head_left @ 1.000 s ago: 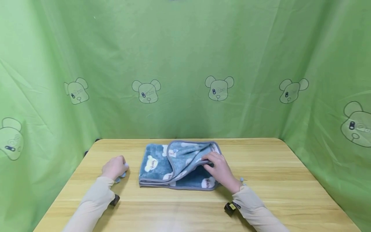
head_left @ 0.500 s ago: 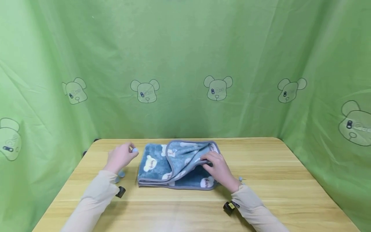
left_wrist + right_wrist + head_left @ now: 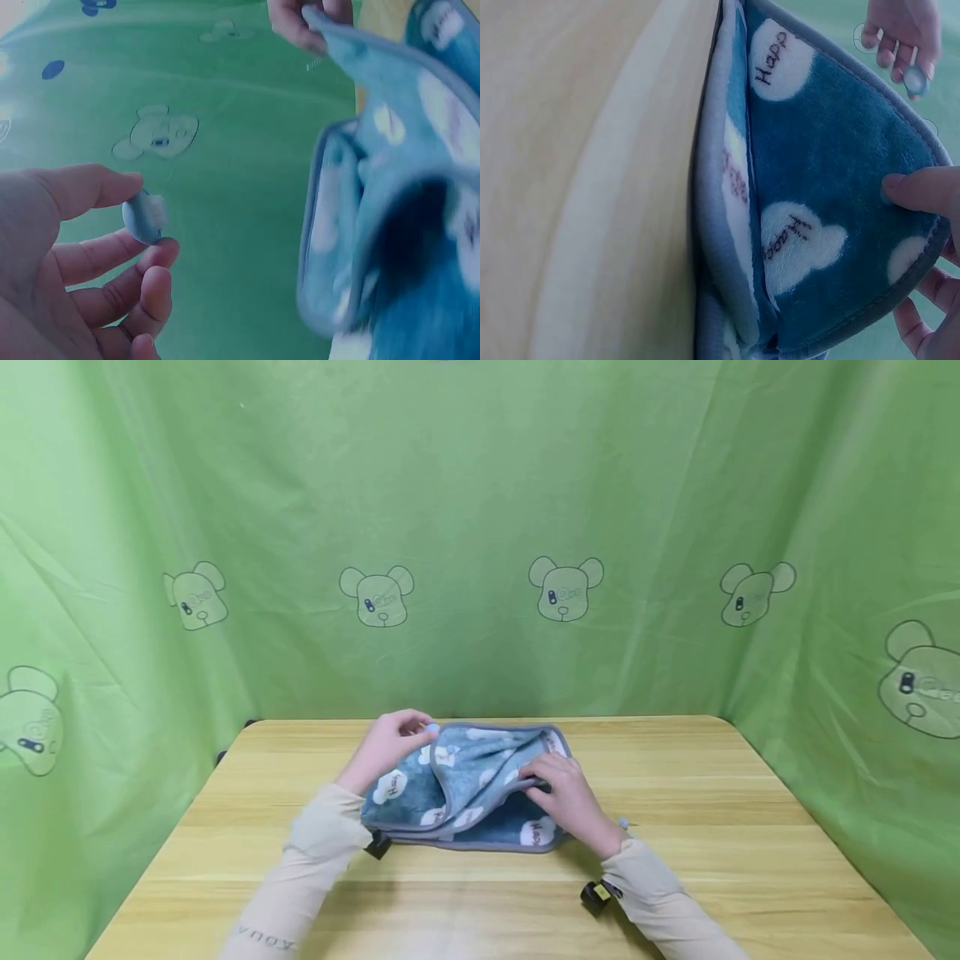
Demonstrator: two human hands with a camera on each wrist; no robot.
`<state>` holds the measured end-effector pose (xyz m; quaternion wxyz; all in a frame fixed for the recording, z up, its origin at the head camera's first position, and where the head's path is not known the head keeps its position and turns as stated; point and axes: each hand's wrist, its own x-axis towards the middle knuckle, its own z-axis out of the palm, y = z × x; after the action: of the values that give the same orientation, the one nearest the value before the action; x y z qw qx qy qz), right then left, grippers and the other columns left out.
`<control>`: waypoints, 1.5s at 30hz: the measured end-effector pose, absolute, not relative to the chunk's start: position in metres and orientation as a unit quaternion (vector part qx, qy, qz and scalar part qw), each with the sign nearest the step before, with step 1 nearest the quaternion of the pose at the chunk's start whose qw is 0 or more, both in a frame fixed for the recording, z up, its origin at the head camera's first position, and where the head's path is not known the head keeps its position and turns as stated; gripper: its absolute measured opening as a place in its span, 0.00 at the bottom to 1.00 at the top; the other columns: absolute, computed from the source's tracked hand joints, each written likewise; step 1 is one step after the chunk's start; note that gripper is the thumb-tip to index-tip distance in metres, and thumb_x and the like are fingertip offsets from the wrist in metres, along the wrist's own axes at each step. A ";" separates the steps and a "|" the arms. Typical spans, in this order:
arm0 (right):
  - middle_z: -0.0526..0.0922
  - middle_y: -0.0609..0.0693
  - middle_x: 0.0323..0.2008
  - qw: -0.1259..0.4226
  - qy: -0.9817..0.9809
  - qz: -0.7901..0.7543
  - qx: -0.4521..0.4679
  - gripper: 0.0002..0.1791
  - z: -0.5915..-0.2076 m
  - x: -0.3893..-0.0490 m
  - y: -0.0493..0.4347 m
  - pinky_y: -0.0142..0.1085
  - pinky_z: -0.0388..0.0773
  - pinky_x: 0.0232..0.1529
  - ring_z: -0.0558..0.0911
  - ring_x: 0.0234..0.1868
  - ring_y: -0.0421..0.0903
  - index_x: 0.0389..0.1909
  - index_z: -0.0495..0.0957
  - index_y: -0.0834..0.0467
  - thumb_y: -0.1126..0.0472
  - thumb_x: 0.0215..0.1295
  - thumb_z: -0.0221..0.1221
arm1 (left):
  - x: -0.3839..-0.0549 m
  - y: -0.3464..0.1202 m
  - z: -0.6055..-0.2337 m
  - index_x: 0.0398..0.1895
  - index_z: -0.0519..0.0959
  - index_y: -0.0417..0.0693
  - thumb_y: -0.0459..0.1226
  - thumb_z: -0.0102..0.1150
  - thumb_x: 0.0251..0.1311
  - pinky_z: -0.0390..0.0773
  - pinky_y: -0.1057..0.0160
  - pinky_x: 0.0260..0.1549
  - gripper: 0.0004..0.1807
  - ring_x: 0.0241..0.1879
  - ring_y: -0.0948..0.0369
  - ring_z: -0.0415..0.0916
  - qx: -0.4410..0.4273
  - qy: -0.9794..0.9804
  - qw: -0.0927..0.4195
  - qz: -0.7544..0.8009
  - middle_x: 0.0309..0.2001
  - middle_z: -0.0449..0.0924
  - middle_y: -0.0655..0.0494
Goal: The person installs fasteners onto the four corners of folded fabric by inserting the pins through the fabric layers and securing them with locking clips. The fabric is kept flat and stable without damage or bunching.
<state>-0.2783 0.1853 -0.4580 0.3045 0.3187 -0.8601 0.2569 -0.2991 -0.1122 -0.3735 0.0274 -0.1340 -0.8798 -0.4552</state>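
A teal fleece blanket (image 3: 480,777) with white bear shapes and grey edging lies folded on the table. My right hand (image 3: 566,789) pinches a raised corner of its top layer, thumb (image 3: 919,187) on the inner face, so the fold gapes below. My left hand (image 3: 386,743) is over the blanket's far left part. Between its thumb and fingertips it holds a small light-blue rounded piece (image 3: 142,217) with a whitish, translucent side. In the head view this piece is right at the edge of the folded-back layer.
Another small light-blue piece (image 3: 624,823) lies on the wooden table (image 3: 690,785) beside my right wrist. A green curtain (image 3: 472,485) with bear-face prints surrounds the table's back and sides. The left sleeve (image 3: 322,835) hides part of the tabletop and the blanket's near left corner.
My left hand has lifted a small light-blue piece off the table's left side and carried it right to the blanket. The right hand keeps the corner raised, hardly moving.
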 end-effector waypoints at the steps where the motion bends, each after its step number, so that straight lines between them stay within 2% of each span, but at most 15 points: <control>1: 0.85 0.45 0.34 0.304 -0.859 0.258 0.320 0.13 -0.458 -0.278 0.185 0.48 0.73 0.46 0.81 0.41 0.46 0.33 0.83 0.53 0.69 0.45 0.70 | -0.300 -0.106 -0.374 0.47 0.82 0.46 0.42 0.65 0.59 0.77 0.64 0.37 0.15 0.36 0.60 0.77 -0.138 -0.876 0.024 -0.462 0.37 0.83 0.50; 9: 0.84 0.42 0.33 0.298 -0.855 0.256 0.338 0.11 -0.458 -0.278 0.186 0.45 0.71 0.46 0.80 0.41 0.43 0.32 0.82 0.51 0.67 0.47 0.69 | -0.307 -0.064 -0.385 0.50 0.82 0.45 0.41 0.62 0.63 0.77 0.66 0.38 0.15 0.40 0.61 0.78 -0.174 -0.847 -0.016 -0.502 0.45 0.85 0.49; 13: 0.84 0.42 0.33 0.295 -0.856 0.252 0.341 0.11 -0.458 -0.279 0.186 0.46 0.72 0.47 0.80 0.41 0.43 0.32 0.82 0.51 0.67 0.48 0.69 | -0.311 -0.048 -0.395 0.53 0.81 0.43 0.41 0.59 0.65 0.78 0.63 0.46 0.17 0.48 0.57 0.80 -0.205 -0.827 -0.033 -0.523 0.51 0.83 0.47; 16: 0.84 0.42 0.33 0.293 -0.856 0.252 0.342 0.11 -0.458 -0.279 0.187 0.47 0.73 0.49 0.80 0.42 0.43 0.32 0.82 0.51 0.66 0.48 0.69 | -0.313 -0.039 -0.402 0.56 0.79 0.42 0.41 0.57 0.67 0.78 0.58 0.52 0.18 0.54 0.53 0.79 -0.220 -0.813 -0.053 -0.537 0.55 0.81 0.47; 19: 0.84 0.43 0.34 0.292 -0.856 0.253 0.343 0.10 -0.457 -0.279 0.187 0.48 0.73 0.50 0.80 0.42 0.44 0.33 0.83 0.52 0.66 0.48 0.69 | -0.314 -0.032 -0.408 0.59 0.77 0.43 0.41 0.55 0.69 0.77 0.55 0.55 0.20 0.56 0.52 0.77 -0.229 -0.805 -0.074 -0.542 0.58 0.80 0.49; 24: 0.85 0.44 0.34 0.290 -0.855 0.257 0.346 0.10 -0.456 -0.279 0.187 0.50 0.73 0.50 0.81 0.42 0.45 0.33 0.83 0.54 0.67 0.49 0.69 | -0.314 -0.021 -0.417 0.59 0.77 0.45 0.40 0.54 0.69 0.76 0.62 0.50 0.18 0.52 0.57 0.76 -0.246 -0.805 -0.080 -0.534 0.58 0.79 0.51; 27: 0.85 0.44 0.34 0.289 -0.854 0.258 0.346 0.10 -0.455 -0.279 0.187 0.50 0.73 0.50 0.81 0.42 0.45 0.33 0.83 0.54 0.67 0.49 0.69 | -0.315 -0.016 -0.422 0.56 0.78 0.46 0.39 0.55 0.68 0.75 0.65 0.44 0.16 0.46 0.61 0.76 -0.252 -0.805 -0.078 -0.531 0.53 0.81 0.49; 31: 0.85 0.43 0.34 0.288 -0.855 0.258 0.346 0.10 -0.455 -0.278 0.186 0.49 0.72 0.49 0.81 0.43 0.44 0.33 0.83 0.52 0.67 0.49 0.69 | -0.313 -0.012 -0.426 0.54 0.78 0.45 0.38 0.56 0.67 0.74 0.66 0.41 0.15 0.42 0.63 0.75 -0.248 -0.805 -0.080 -0.533 0.48 0.81 0.48; 39: 0.84 0.43 0.33 0.292 -0.854 0.256 0.347 0.10 -0.454 -0.278 0.187 0.47 0.72 0.47 0.80 0.42 0.44 0.32 0.82 0.52 0.67 0.48 0.69 | -0.308 -0.011 -0.426 0.54 0.79 0.45 0.39 0.56 0.68 0.74 0.64 0.42 0.14 0.44 0.61 0.75 -0.245 -0.801 -0.079 -0.541 0.51 0.81 0.48; 45: 0.85 0.44 0.34 0.287 -0.856 0.259 0.342 0.10 -0.453 -0.277 0.187 0.49 0.73 0.49 0.81 0.42 0.45 0.32 0.83 0.53 0.67 0.48 0.69 | -0.312 -0.010 -0.430 0.53 0.79 0.45 0.40 0.57 0.67 0.75 0.64 0.44 0.15 0.45 0.61 0.76 -0.247 -0.804 -0.076 -0.536 0.51 0.82 0.49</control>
<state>-0.2770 0.1867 -0.4529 0.2872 0.3420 -0.8563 0.2595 -0.3117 -0.0104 -0.4302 -0.0762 -0.2470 -0.8037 -0.5360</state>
